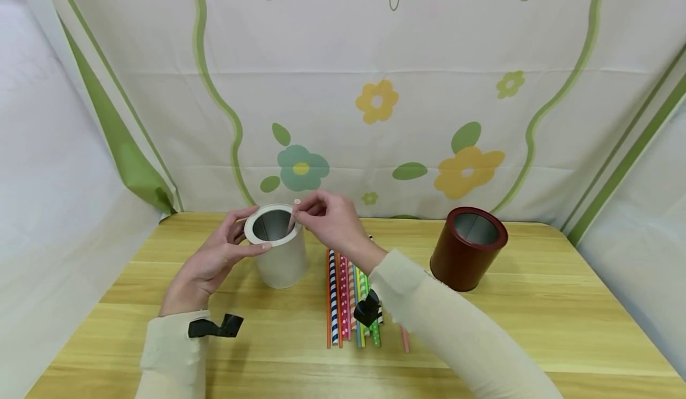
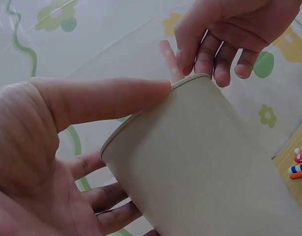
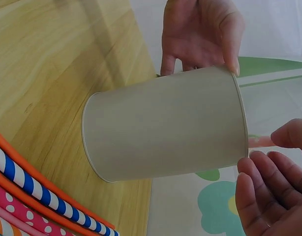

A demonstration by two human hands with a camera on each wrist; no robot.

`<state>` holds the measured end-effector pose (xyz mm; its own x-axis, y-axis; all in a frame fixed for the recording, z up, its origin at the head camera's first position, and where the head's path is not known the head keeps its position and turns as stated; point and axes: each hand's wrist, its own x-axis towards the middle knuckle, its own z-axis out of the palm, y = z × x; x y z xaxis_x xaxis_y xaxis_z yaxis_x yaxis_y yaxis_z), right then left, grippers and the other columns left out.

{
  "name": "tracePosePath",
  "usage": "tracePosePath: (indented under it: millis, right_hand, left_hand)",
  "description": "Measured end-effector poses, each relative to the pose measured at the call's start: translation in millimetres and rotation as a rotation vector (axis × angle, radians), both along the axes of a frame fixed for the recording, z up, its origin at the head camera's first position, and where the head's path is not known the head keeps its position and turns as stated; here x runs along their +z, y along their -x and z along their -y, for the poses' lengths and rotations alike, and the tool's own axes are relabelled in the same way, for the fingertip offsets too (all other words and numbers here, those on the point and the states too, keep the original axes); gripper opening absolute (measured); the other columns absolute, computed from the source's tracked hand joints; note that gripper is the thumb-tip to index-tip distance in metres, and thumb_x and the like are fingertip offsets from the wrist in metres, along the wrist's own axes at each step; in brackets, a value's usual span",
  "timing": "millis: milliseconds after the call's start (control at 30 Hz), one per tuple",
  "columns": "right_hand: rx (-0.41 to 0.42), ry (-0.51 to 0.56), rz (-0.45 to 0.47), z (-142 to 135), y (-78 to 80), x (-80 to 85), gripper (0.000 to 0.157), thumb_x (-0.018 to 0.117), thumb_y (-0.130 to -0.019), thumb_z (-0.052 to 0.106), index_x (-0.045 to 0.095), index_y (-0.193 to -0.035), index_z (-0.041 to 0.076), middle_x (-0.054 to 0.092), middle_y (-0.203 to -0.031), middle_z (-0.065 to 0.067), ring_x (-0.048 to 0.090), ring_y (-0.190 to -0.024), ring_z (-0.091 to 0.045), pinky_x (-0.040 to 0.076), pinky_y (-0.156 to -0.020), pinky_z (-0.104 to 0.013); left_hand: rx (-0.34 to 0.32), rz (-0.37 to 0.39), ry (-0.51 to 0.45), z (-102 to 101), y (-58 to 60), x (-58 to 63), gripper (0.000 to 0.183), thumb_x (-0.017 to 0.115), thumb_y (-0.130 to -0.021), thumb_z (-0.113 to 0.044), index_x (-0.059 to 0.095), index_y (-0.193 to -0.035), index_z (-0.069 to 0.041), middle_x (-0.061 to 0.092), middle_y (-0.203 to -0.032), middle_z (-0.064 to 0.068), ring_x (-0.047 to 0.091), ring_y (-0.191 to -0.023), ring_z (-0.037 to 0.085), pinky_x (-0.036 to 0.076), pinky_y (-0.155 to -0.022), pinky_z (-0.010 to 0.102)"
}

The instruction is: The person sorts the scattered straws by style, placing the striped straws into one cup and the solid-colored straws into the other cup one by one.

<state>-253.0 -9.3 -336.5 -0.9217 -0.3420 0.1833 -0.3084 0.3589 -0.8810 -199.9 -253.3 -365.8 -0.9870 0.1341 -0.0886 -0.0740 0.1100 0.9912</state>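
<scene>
A white can (image 1: 281, 262) stands upright on the table at the left, its round mouth facing up. My left hand (image 1: 217, 253) grips it by the top, thumb on the near rim and fingers around the far left side. A pale pink paper straw (image 2: 170, 59) slants out of the can's mouth, its lower part inside. My right hand (image 1: 332, 220) pinches this straw between thumb and index finger, just over the can's right rim. In the right wrist view, the other right fingers (image 3: 264, 191) hang close by the rim, and the pink straw (image 3: 260, 142) shows beside the thumb.
Several patterned paper straws (image 1: 343, 298) lie side by side on the wooden table (image 1: 268, 339), partly under the right forearm. A single pink straw (image 1: 405, 339) lies apart to their right. A dark red can (image 1: 461, 256) stands farther right. A flowered curtain (image 1: 332, 119) hangs behind.
</scene>
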Motion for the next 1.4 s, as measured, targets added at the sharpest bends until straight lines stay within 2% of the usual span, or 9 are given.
tracePosePath:
  millis: [100, 233, 367, 533, 733, 1000, 1133, 1300, 1400]
  right_hand:
    - [-0.001, 0.0, 0.005, -3.1, -1.0, 0.2, 0.01, 0.077, -0.101, 0.028, 0.077, -0.107, 0.02, 0.076, -0.1, 0.002, 0.07, -0.088, -0.016, 0.062, -0.076, -0.031]
    - [0.007, 0.029, 0.048, -8.1, -3.8, 0.0, 0.01, 0.077, -0.101, 0.025, 0.076, -0.108, 0.018, 0.076, -0.099, -0.001, 0.072, -0.086, -0.019, 0.063, -0.075, -0.032]
    - [0.013, 0.075, 0.097, -13.8, -9.0, 0.4, 0.011, 0.077, -0.1, 0.021, 0.076, -0.108, 0.014, 0.077, -0.097, -0.005, 0.076, -0.086, -0.025, 0.064, -0.073, -0.033]
    - [0.004, 0.114, 0.149, -25.3, -16.7, 0.4, 0.012, 0.076, -0.1, 0.02, 0.075, -0.107, 0.011, 0.077, -0.097, -0.007, 0.078, -0.09, -0.033, 0.064, -0.073, -0.032]
    - [-0.003, 0.183, 0.2, -43.9, -23.3, -2.5, 0.013, 0.075, -0.1, 0.02, 0.075, -0.109, 0.01, 0.076, -0.099, -0.008, 0.076, -0.086, -0.024, 0.064, -0.076, -0.036]
    - [-0.029, 0.217, 0.24, -63.3, -28.5, -15.7, 0.012, 0.075, -0.101, 0.018, 0.075, -0.108, 0.009, 0.077, -0.1, -0.009, 0.075, -0.088, -0.025, 0.065, -0.083, -0.046]
    - [-0.003, 0.233, 0.259, -75.3, -27.1, -25.7, 0.016, 0.071, -0.103, 0.018, 0.074, -0.112, 0.005, 0.078, -0.102, -0.01, 0.075, -0.088, -0.021, 0.065, -0.087, -0.049]
    - [0.057, 0.198, 0.286, -94.3, -24.6, -35.9, 0.021, 0.068, -0.103, 0.016, 0.073, -0.118, 0.002, 0.078, -0.107, -0.012, 0.076, -0.093, -0.026, 0.065, -0.087, -0.047]
    - [0.045, 0.183, 0.296, -103.8, -23.2, -42.7, 0.023, 0.069, -0.103, 0.017, 0.072, -0.12, 0.001, 0.078, -0.108, -0.012, 0.076, -0.096, -0.03, 0.065, -0.086, -0.044]
  left_hand:
    - [-0.001, -0.004, -0.003, -0.6, -0.1, -0.5, 0.087, 0.078, -0.098, -0.01, 0.026, -0.167, -0.017, 0.036, -0.172, 0.012, 0.035, -0.154, 0.027, 0.04, -0.112, 0.034]
    - [0.005, -0.006, -0.008, -0.2, -0.4, -1.3, 0.086, 0.078, -0.097, -0.009, 0.029, -0.167, -0.018, 0.037, -0.171, 0.012, 0.037, -0.153, 0.026, 0.044, -0.108, 0.026]
    - [0.011, -0.012, -0.017, 1.0, -0.3, -2.4, 0.085, 0.079, -0.096, -0.009, 0.032, -0.166, -0.02, 0.039, -0.17, 0.013, 0.039, -0.152, 0.025, 0.047, -0.103, 0.02]
    - [0.011, -0.019, -0.028, 1.9, 0.1, -3.3, 0.084, 0.08, -0.096, -0.007, 0.034, -0.165, -0.019, 0.04, -0.168, 0.012, 0.039, -0.151, 0.024, 0.049, -0.101, 0.018]
    - [0.003, -0.018, -0.032, 2.3, 0.1, -3.3, 0.084, 0.079, -0.096, -0.007, 0.033, -0.165, -0.019, 0.041, -0.167, 0.009, 0.04, -0.149, 0.022, 0.049, -0.102, 0.018]
    - [-0.004, -0.015, -0.022, 3.5, 0.8, -1.8, 0.085, 0.079, -0.097, -0.008, 0.031, -0.166, -0.018, 0.038, -0.17, 0.011, 0.039, -0.15, 0.023, 0.048, -0.103, 0.018]
    - [-0.008, -0.013, -0.025, 3.9, 0.9, -1.7, 0.086, 0.079, -0.097, -0.008, 0.029, -0.167, -0.017, 0.037, -0.17, 0.011, 0.04, -0.149, 0.022, 0.05, -0.102, 0.017]
    - [-0.017, -0.013, -0.031, 5.2, 1.0, -2.6, 0.088, 0.079, -0.097, -0.008, 0.028, -0.168, -0.017, 0.038, -0.17, 0.012, 0.043, -0.146, 0.02, 0.051, -0.102, 0.017]
    - [-0.02, -0.017, -0.04, 5.0, 1.5, -2.9, 0.087, 0.078, -0.097, -0.007, 0.028, -0.168, -0.017, 0.041, -0.168, 0.01, 0.045, -0.144, 0.018, 0.051, -0.102, 0.016]
